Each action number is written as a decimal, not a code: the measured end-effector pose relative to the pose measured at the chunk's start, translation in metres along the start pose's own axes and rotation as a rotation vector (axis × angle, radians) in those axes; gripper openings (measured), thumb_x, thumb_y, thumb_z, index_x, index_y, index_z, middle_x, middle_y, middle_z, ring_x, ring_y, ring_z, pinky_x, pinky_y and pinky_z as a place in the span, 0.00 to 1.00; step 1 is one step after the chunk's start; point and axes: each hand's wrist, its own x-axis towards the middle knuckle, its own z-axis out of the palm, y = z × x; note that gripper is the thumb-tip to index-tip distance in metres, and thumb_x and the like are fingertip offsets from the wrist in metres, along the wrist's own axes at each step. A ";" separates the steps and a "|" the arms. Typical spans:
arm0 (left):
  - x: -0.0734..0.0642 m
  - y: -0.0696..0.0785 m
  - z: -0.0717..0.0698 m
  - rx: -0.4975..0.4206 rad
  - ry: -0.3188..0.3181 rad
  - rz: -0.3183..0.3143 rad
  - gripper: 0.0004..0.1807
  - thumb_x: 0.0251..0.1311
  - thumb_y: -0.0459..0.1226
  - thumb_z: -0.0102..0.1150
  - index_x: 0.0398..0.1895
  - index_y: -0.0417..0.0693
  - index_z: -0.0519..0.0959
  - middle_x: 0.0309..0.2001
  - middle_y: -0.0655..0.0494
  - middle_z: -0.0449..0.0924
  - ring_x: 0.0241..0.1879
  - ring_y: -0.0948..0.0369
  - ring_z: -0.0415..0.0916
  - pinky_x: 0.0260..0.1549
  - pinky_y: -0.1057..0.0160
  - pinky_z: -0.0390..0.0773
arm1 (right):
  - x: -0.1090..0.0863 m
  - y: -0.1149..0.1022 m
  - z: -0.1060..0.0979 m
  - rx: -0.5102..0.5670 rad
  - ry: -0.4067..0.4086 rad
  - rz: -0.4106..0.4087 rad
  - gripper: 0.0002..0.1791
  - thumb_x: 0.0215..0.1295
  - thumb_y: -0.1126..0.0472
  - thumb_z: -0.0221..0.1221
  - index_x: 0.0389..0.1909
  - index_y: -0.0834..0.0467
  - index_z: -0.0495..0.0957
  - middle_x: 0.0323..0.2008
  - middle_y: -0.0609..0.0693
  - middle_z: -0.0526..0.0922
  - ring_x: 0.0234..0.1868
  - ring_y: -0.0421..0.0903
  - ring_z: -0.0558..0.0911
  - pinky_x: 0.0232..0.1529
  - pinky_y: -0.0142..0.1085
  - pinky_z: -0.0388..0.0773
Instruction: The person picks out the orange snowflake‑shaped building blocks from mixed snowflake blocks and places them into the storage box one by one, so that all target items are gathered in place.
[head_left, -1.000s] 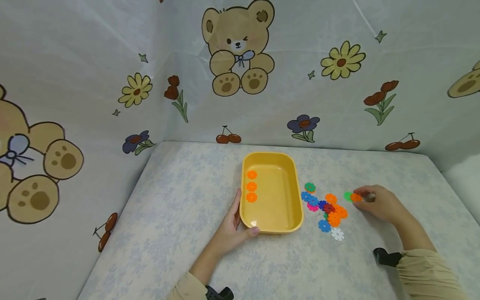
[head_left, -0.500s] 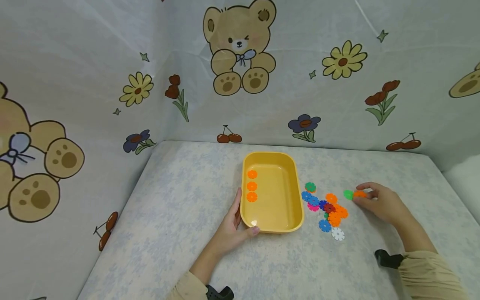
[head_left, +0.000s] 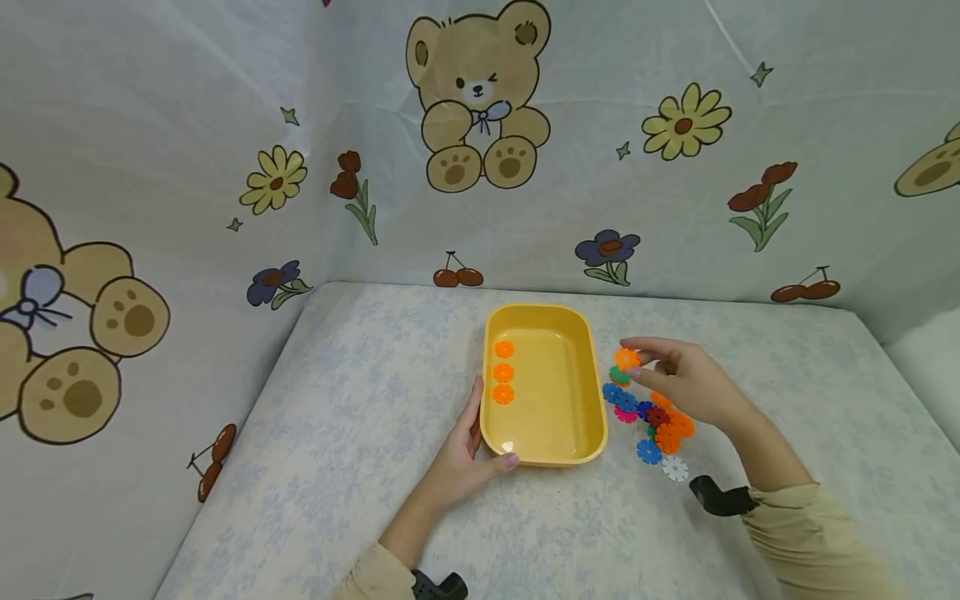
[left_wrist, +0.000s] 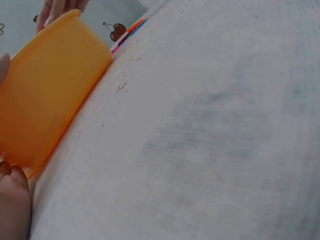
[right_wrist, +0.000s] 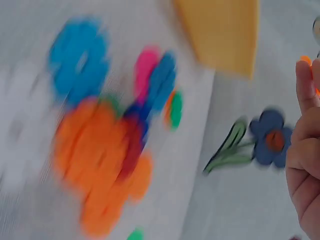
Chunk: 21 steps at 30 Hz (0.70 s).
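Note:
My left hand (head_left: 456, 468) holds the yellow tray (head_left: 564, 392) at its near left corner, with the thumb on the front rim and the fingers along the left wall. Three orange notched discs (head_left: 503, 372) form a column inside the tray along its left side. Between thumb and fingertips, my right hand (head_left: 697, 379) pinches another orange disc (head_left: 627, 359), held up just right of the tray. In the head view that disc partly overlaps a green disc (head_left: 619, 376). Only the edge of the pinched disc shows in the right wrist view.
A loose heap of orange discs (head_left: 670, 435), with red, pink and blue ones, lies right of the tray. A blue disc (head_left: 649, 452) and a white disc (head_left: 675, 468) lie at its near side. A patterned cloth wall (head_left: 525, 233) rises behind the table.
My right hand has lifted the orange disc off the table at the right and carried it left, over the pile, towards the tray. My left hand and the tray have stayed put.

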 end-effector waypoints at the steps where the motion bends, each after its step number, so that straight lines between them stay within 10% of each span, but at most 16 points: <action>1: 0.000 0.000 0.000 -0.002 0.000 -0.001 0.61 0.57 0.35 0.71 0.80 0.66 0.35 0.80 0.72 0.31 0.79 0.68 0.35 0.75 0.63 0.46 | 0.002 -0.010 0.005 0.011 -0.017 -0.030 0.26 0.68 0.53 0.63 0.65 0.53 0.74 0.49 0.56 0.82 0.26 0.49 0.74 0.20 0.30 0.72; 8: 0.000 0.002 0.000 -0.004 -0.004 -0.014 0.60 0.58 0.37 0.70 0.79 0.71 0.35 0.79 0.73 0.33 0.79 0.69 0.37 0.75 0.62 0.47 | 0.018 -0.057 0.053 0.038 -0.115 -0.196 0.21 0.65 0.57 0.65 0.58 0.55 0.80 0.39 0.48 0.83 0.25 0.44 0.71 0.23 0.29 0.68; 21: -0.001 0.002 0.000 0.003 -0.020 -0.005 0.60 0.59 0.35 0.69 0.79 0.73 0.35 0.79 0.74 0.31 0.79 0.68 0.37 0.75 0.64 0.48 | 0.043 -0.079 0.119 -0.059 -0.252 -0.209 0.15 0.61 0.60 0.68 0.49 0.59 0.84 0.29 0.41 0.82 0.33 0.40 0.77 0.43 0.33 0.77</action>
